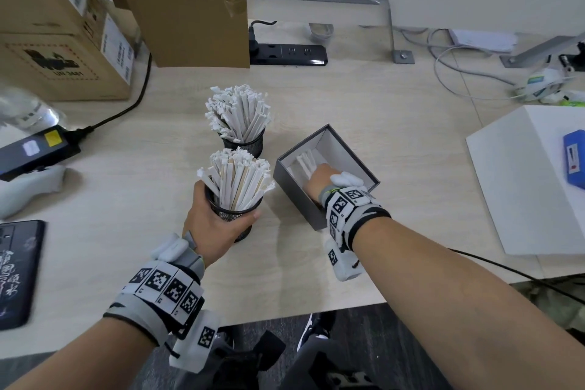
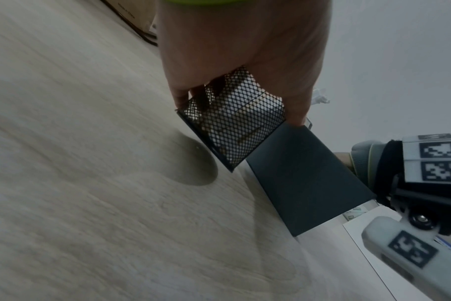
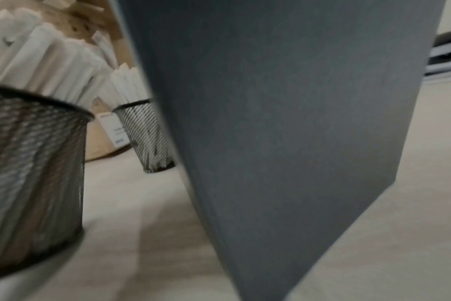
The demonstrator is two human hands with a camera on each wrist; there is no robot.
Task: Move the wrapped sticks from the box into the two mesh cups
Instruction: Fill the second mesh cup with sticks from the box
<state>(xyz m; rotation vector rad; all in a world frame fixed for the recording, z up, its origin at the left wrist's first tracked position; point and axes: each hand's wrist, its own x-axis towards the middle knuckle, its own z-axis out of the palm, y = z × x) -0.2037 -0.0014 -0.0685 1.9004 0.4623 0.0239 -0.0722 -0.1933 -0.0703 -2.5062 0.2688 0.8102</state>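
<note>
Inside box (image 1: 329, 149), right hand (image 1: 319, 179), left hand (image 1: 212, 225) gripping cup (image 1: 234, 218)

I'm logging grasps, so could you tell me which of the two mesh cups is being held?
The nearer mesh cup, gripped by the left hand; the farther mesh cup stands untouched behind it.

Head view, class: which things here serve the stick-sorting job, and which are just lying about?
Job: grey cardboard box; white paper-wrapped sticks; near black mesh cup, gripped by left hand; far black mesh cup; right hand.

Lying about: black power strip; brown cartons; blue case.
</note>
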